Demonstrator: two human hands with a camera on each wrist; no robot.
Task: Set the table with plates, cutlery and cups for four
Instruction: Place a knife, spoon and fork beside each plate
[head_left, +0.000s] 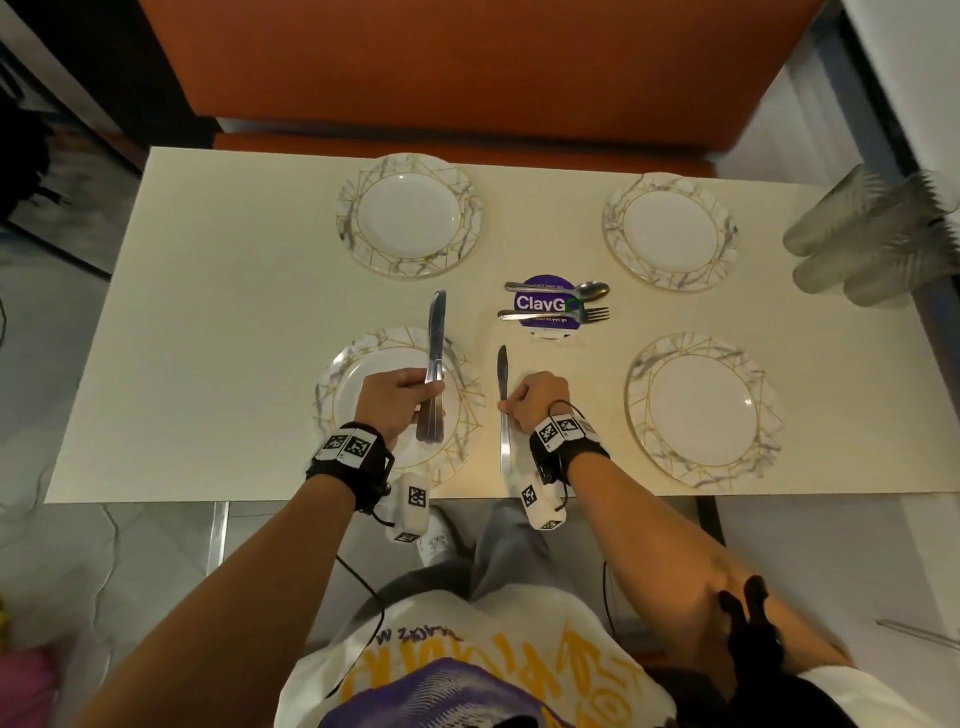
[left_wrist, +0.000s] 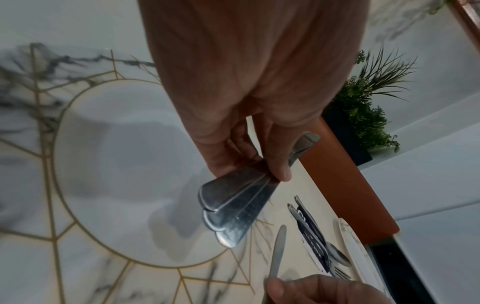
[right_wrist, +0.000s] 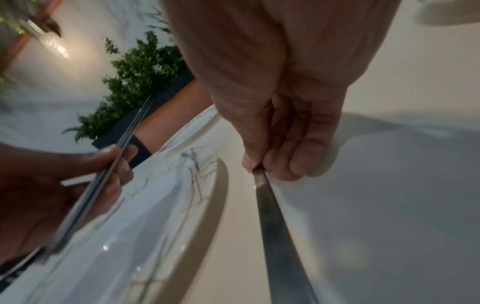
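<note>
right hand (head_left: 537, 400) pinched one knife (head_left: 502, 410) beside the near-left plate (head_left: 457, 457), probably laying it | left hand (head_left: 397, 397) gripped spare knives (head_left: 434, 369) as stock

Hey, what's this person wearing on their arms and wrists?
Both forearms are bare. Each wrist carries a black strap topped with white blocks bearing black-and-white square marker codes. A white box with another code hangs below each wrist, and a thin black cable trails off.

Black wristbands (head_left: 348, 457), coded white tags, cables; white printed shirt (head_left: 467, 670), probably tee.
</note>
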